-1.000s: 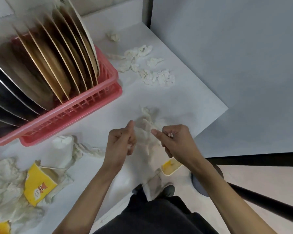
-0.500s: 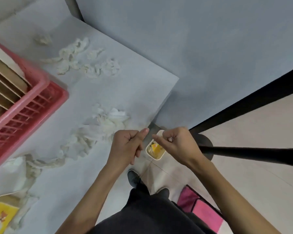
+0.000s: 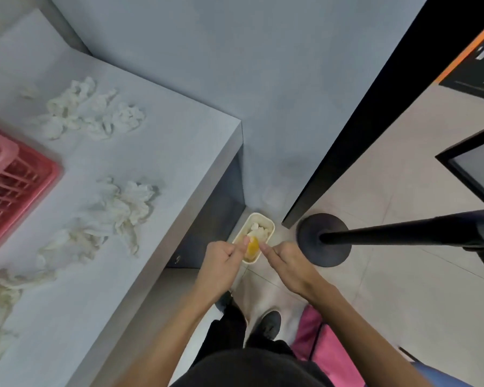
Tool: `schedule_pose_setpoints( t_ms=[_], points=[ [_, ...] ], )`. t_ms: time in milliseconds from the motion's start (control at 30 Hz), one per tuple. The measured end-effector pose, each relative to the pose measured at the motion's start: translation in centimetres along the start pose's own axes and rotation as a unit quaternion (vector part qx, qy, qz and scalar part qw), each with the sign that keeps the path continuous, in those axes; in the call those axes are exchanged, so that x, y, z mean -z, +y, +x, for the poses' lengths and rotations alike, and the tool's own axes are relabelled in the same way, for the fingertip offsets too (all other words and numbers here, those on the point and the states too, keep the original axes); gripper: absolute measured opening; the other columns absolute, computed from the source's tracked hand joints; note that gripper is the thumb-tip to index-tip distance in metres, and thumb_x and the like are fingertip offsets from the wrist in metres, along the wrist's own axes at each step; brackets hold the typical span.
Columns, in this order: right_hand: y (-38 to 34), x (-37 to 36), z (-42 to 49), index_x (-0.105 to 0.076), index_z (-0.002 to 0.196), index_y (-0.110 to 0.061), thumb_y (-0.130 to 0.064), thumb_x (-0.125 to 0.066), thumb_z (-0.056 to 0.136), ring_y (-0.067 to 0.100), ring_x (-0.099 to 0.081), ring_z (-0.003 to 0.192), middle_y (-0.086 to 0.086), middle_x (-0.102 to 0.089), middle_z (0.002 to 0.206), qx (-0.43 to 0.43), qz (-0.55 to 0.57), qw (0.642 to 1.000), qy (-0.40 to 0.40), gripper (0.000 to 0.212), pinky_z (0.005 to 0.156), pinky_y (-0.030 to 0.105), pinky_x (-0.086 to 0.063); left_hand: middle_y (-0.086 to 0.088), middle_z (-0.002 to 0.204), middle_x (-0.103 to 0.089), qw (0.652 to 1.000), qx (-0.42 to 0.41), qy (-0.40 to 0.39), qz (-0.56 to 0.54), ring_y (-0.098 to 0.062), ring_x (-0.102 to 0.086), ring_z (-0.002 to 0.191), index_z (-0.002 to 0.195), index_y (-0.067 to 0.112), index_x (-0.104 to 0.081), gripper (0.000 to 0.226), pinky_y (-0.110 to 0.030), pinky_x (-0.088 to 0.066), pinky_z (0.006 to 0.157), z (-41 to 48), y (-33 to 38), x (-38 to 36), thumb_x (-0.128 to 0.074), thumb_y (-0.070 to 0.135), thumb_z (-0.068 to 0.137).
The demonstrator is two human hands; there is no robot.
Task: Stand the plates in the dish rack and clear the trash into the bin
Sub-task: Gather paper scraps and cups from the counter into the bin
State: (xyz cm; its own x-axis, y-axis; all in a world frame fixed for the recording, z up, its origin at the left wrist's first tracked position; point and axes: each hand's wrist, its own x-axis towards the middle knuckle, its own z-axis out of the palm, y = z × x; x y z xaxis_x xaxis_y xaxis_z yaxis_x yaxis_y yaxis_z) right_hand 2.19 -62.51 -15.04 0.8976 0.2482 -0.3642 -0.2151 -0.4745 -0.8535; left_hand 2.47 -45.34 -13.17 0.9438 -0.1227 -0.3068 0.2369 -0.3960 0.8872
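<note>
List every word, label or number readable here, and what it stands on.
No text here can be read.
On the dark panel, top right: a pale mark, too blurred to read.
On the yellow scrap in the bin: no print can be made out.

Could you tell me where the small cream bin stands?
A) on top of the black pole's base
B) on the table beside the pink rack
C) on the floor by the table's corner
C: the bin sits on the floor below the table corner, apart from the pole base.
</note>
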Motion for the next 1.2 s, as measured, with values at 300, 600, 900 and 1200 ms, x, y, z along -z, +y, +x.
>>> schedule_pose_setpoints(
  t_ms=[300, 600, 900, 1200],
  points=[
    [8.9, -0.9, 6.4, -0.031, 0.05, -0.017, -0.038, -0.047, 0.1, 0.017, -0.039, 0.05, -0.002, -0.035, 0.05, -0.095, -0.136, 0.986, -0.011, 0.057, 0.058, 0.036, -0.032, 0.012, 0.041, -0.024, 0.996, 0.043, -0.03, 0.074, -0.008, -0.024, 0.04, 0.046, 0.025, -0.027, 0.061, -0.018, -0.02, 0.044, 6.7, -7.7, -2.9, -0.056, 0.029, 0.1],
    [21.4, -5.6, 11.9, -0.051, 0.072, -0.012, -0.029, -0.06, 0.093, 0.018, -0.047, 0.055, 0.0, -0.052, 0.064, -0.204, -0.03, 0.979, 0.005, 0.029, 0.052, 0.024, -0.036, 0.004, 0.065, -0.053, 0.981, 0.083, -0.081, 0.158, -0.005, -0.047, 0.053, 0.081, 0.018, -0.054, 0.018, -0.014, -0.035, 0.048, 13.6, -21.4, -8.0, -0.057, 0.021, 0.097],
    [33.3, -12.6, 18.2, -0.033, 0.053, -0.021, -0.027, -0.056, 0.097, 0.014, -0.032, 0.049, -0.002, -0.034, 0.051, -0.186, -0.07, 0.98, 0.013, 0.05, 0.054, 0.032, -0.029, 0.004, 0.079, -0.056, 0.963, 0.039, -0.126, 0.234, -0.013, -0.049, 0.07, 0.086, 0.013, -0.06, 0.012, -0.007, -0.029, 0.056, 22.0, -39.0, -13.7, -0.056, 0.01, 0.096],
    [43.8, -16.5, 22.2, -0.059, 0.071, -0.012, -0.029, -0.054, 0.098, 0.018, -0.049, 0.059, 0.001, -0.054, 0.062, -0.216, -0.033, 0.976, 0.02, 0.032, 0.058, 0.028, -0.04, -0.006, 0.113, -0.059, 0.928, 0.059, -0.181, 0.32, -0.029, -0.056, 0.104, 0.101, 0.008, -0.066, 0.015, -0.037, -0.049, 0.087, 27.7, -53.2, -19.6, -0.052, 0.01, 0.096]
  ],
)
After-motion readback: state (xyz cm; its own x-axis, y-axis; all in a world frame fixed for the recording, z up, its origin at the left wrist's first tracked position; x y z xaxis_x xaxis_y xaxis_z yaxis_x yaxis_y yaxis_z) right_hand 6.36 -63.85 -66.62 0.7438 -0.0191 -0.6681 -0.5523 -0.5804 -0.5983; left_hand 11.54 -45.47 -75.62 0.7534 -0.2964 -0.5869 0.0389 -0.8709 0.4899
